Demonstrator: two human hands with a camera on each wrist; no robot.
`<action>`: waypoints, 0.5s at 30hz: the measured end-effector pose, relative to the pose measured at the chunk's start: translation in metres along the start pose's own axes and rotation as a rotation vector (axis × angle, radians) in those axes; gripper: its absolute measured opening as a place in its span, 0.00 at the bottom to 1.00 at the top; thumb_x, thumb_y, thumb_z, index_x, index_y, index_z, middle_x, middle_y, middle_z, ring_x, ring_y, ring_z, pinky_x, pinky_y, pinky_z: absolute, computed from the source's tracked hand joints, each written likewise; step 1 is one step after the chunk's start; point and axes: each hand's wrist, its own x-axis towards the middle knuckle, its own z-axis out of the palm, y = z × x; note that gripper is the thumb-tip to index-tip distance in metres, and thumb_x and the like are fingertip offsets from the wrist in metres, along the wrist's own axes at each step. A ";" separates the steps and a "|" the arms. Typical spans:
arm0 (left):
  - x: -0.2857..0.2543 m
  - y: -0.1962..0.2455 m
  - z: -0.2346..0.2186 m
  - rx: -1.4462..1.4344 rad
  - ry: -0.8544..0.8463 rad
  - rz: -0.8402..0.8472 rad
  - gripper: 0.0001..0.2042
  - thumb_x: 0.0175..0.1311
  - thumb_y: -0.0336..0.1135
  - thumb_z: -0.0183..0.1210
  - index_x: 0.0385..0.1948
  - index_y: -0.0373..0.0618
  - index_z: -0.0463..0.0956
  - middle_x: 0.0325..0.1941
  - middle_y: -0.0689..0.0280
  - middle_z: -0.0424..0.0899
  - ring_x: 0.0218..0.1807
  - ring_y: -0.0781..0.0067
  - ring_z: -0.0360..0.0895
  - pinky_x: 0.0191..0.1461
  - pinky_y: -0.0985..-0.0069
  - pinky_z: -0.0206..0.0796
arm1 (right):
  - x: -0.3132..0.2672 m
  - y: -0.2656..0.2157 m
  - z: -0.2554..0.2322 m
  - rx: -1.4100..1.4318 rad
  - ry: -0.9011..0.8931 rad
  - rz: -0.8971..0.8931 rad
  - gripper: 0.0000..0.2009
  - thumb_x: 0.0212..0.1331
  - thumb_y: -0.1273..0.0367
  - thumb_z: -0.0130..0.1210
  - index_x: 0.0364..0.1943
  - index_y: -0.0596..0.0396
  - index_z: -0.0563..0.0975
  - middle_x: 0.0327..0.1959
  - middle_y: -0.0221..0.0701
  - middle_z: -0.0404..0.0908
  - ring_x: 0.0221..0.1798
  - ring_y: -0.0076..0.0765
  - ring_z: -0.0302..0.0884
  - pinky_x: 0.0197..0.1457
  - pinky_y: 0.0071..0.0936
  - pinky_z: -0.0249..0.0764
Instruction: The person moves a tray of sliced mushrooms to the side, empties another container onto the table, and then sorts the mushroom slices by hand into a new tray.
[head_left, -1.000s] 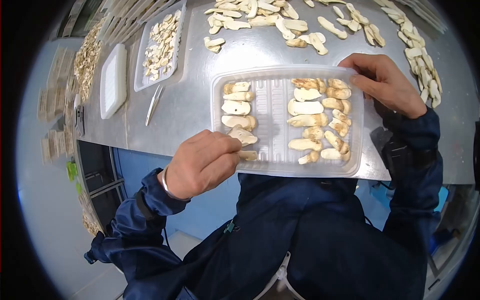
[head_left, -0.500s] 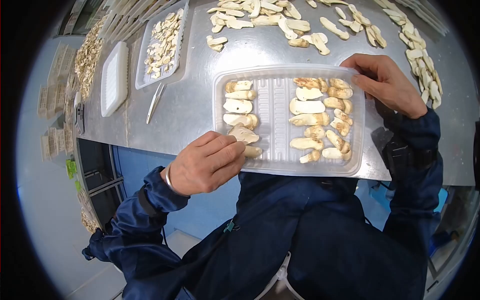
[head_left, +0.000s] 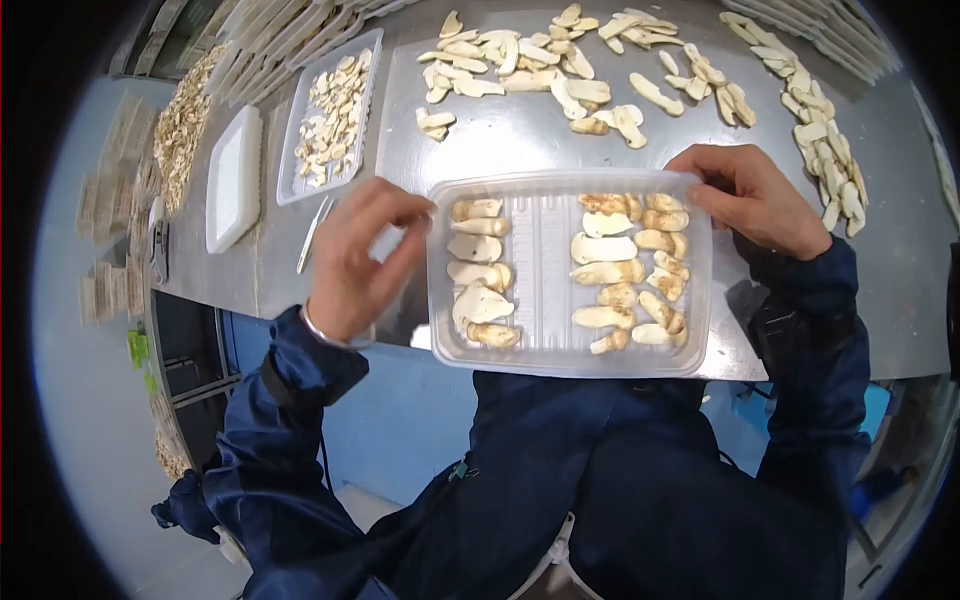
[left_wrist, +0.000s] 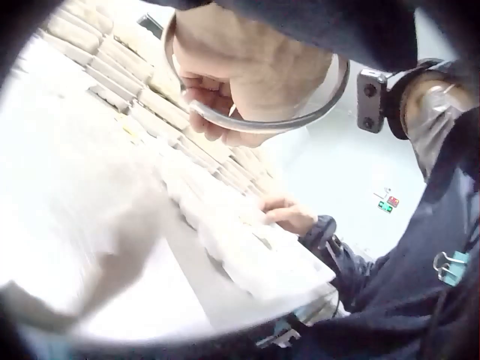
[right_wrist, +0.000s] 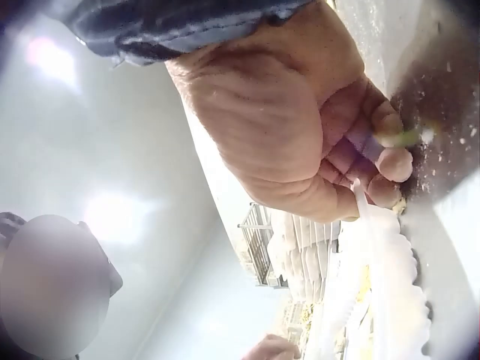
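A clear plastic tray (head_left: 540, 362) holds mushroom pieces in columns, with a ribbed strip bare between them. My right hand (head_left: 762, 205) pinches the tray's upper right corner, thumb over the rim and fingers below; the right wrist view shows the rim between thumb and curled fingers. At the tray's upper left edge is my left hand (head_left: 362, 258), its thumb and forefinger curved apart with fingertips right at the rim. No mushroom shows in it. Near its palm side, a pale mushroom slice (head_left: 483, 303) lies low in the left column, above a browner mushroom piece (head_left: 493, 335).
Loose mushroom slices (head_left: 520, 60) lie across the back of the steel table (head_left: 480, 135), and a long row (head_left: 825, 150) runs down the right. At left are a tray of small slices (head_left: 290, 170), an upturned white tray (head_left: 232, 180), tweezers (head_left: 316, 237) and stacked trays (head_left: 290, 45).
My left hand has let go of the mushroom slice in the left column and moved up and left to the tray's edge. My right hand keeps its grip; the head view has shifted.
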 end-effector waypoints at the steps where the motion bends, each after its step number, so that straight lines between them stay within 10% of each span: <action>1: 0.009 -0.012 -0.001 -0.002 0.037 -0.060 0.09 0.54 0.18 0.59 0.36 0.37 0.80 0.30 0.61 0.77 0.30 0.67 0.74 0.37 0.75 0.67 | 0.000 0.001 0.000 -0.002 0.002 -0.007 0.13 0.60 0.70 0.51 0.44 0.63 0.79 0.22 0.23 0.70 0.23 0.17 0.63 0.27 0.20 0.62; 5: 0.035 -0.042 -0.007 -0.007 0.004 -0.254 0.08 0.53 0.21 0.62 0.36 0.40 0.81 0.32 0.63 0.79 0.31 0.68 0.74 0.37 0.75 0.67 | 0.000 0.000 -0.004 -0.009 -0.051 0.024 0.15 0.58 0.73 0.49 0.48 0.66 0.77 0.26 0.21 0.74 0.25 0.13 0.64 0.28 0.16 0.61; 10: 0.015 0.020 -0.001 0.054 -0.259 0.427 0.13 0.43 0.26 0.69 0.34 0.46 0.84 0.35 0.64 0.79 0.39 0.64 0.78 0.39 0.71 0.68 | 0.000 0.001 -0.001 -0.024 0.010 -0.062 0.13 0.57 0.70 0.51 0.42 0.65 0.79 0.17 0.26 0.66 0.21 0.20 0.60 0.25 0.26 0.57; 15: -0.016 0.046 0.025 -0.030 -0.490 0.536 0.15 0.49 0.37 0.67 0.40 0.46 0.81 0.39 0.65 0.71 0.43 0.68 0.71 0.44 0.72 0.63 | 0.001 0.001 -0.005 -0.051 -0.038 0.008 0.15 0.57 0.70 0.50 0.46 0.66 0.78 0.22 0.22 0.71 0.24 0.16 0.62 0.27 0.20 0.58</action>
